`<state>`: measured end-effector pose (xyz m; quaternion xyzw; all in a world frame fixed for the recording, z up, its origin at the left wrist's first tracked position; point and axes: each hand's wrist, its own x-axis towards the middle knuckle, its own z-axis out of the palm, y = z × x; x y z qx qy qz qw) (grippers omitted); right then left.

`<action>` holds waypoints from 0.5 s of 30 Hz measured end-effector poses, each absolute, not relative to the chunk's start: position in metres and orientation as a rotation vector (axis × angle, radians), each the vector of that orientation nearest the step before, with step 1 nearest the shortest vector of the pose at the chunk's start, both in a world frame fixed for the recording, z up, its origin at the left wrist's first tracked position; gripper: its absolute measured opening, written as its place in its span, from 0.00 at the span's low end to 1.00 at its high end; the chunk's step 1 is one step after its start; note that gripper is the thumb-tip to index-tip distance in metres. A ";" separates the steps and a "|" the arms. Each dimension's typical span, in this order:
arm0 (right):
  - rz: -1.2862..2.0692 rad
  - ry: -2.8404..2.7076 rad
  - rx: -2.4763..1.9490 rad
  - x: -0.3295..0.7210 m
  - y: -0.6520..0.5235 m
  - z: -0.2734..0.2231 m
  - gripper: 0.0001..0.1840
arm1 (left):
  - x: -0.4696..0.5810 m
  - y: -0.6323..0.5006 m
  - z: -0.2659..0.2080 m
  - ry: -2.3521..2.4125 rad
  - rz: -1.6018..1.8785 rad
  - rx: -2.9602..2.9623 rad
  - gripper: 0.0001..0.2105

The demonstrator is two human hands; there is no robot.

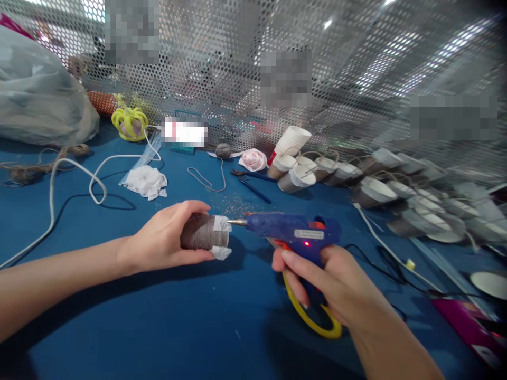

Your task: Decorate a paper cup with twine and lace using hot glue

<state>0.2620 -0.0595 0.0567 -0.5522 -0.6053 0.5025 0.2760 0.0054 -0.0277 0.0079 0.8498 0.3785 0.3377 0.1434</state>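
My left hand (166,237) is wrapped round a cup (200,232) covered in grey-brown cord, lying on its side just above the table. White lace (222,224) sits along its rim end, with another lace piece hanging at the lower edge. In my right hand (317,274) is a blue hot glue gun (287,226), its red light lit. The metal nozzle points left and is at or very near the lace; contact is hard to tell. A yellow loop (309,318), like a scissors handle, hangs below the same hand, partly hidden.
Several cord-wrapped cups (297,178) with handles stand behind and to the right. Pliers (253,187), a pink fabric rose (253,159), a grey cord ball (224,151) and white lace (146,182) lie behind my hands. A white cable (52,200) loops at left; perforated metal (222,79) bounds the back.
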 end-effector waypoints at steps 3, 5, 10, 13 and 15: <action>1.345 -1.647 -1.508 0.262 -0.060 0.057 0.15 | 0.005 -0.028 0.010 1.097 0.985 2.450 0.25; 1.362 -1.655 -1.527 0.262 -0.061 0.058 0.15 | 0.005 -0.028 0.010 1.096 1.005 2.451 0.25; 1.373 -1.683 -1.534 0.261 -0.064 0.058 0.14 | 0.003 -0.027 0.008 1.113 1.024 2.524 0.26; 1.308 -1.680 -1.517 0.260 -0.063 0.059 0.15 | 0.004 -0.028 0.008 1.061 1.026 2.661 0.25; 1.280 -1.701 -1.548 0.258 -0.063 0.060 0.15 | 0.004 -0.029 0.008 1.009 1.040 2.734 0.25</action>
